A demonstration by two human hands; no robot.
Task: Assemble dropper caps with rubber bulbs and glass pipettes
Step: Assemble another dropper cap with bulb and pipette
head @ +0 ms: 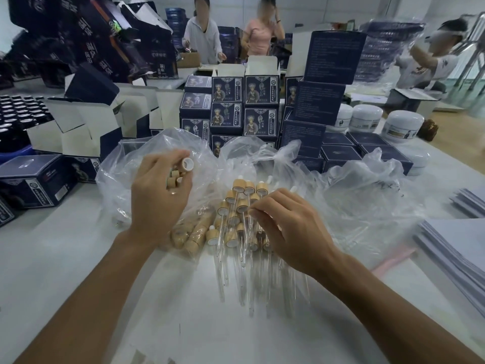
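My left hand (157, 195) is raised over a clear plastic bag (147, 153) and grips several bamboo-coloured dropper caps (176, 177); one cap with a white lining is pinched at my fingertips. My right hand (291, 229) hovers over a pile of assembled droppers (241, 206), its thumb and forefinger pinching the top of a thin glass pipette (248, 222). Loose glass pipettes (246, 279) lie fanned on the white table toward me. More bamboo caps (194, 235) lie inside the bag to the left of the pile.
Stacks of dark blue product boxes (244, 109) stand behind the bags. Open folded cartons (78, 127) sit at the left, white jars (401, 124) at the right, and grey sheets (456, 248) near the right edge. Three people work at the far tables.
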